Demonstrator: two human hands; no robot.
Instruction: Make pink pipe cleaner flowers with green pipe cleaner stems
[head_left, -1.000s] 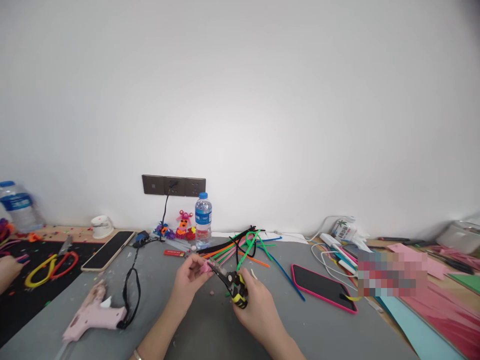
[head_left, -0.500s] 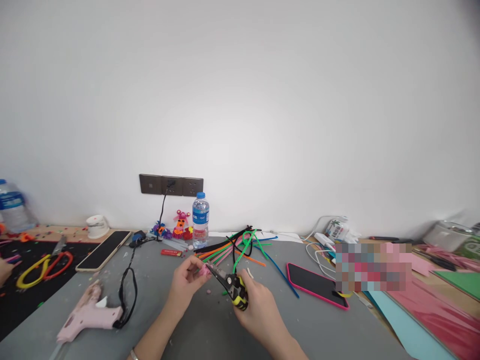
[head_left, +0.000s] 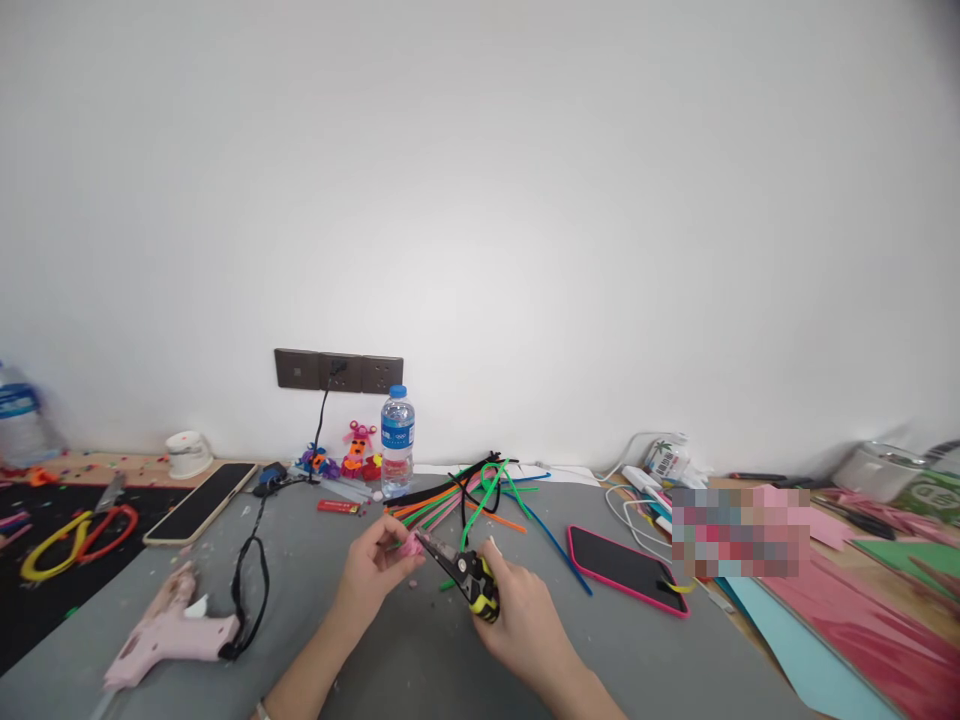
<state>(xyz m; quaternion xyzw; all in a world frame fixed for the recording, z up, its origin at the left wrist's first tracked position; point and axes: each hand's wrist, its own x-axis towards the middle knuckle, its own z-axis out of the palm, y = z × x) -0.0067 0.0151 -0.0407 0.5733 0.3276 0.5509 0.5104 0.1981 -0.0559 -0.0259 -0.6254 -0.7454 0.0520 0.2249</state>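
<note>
My left hand (head_left: pixel 375 568) pinches a small pink piece (head_left: pixel 411 546) between thumb and fingertips; its exact kind is too small to make out. My right hand (head_left: pixel 525 610) is wrapped round the black and yellow handles of a pair of pliers (head_left: pixel 471 580). Their dark pointed jaws slant up and left to the pink piece, at or very near its right edge. Just beyond the hands lies a loose bundle of coloured pipe cleaners (head_left: pixel 442 500), black, orange, green and pink, with bent green ones on top.
A pink glue gun (head_left: pixel 169 630) with a black cord lies left, near a phone (head_left: pixel 201 503) and scissors (head_left: pixel 79 545). A water bottle (head_left: pixel 397 440) stands behind, beside small fuzzy figures (head_left: pixel 360 452). On the right are a pink-cased phone (head_left: pixel 626 570) and coloured sheets (head_left: pixel 847 620).
The view has shifted slightly, so things sit a little further left. Both hands keep their grips, with the pliers still at the pink piece. A hand at the far left edge has gone from view.
</note>
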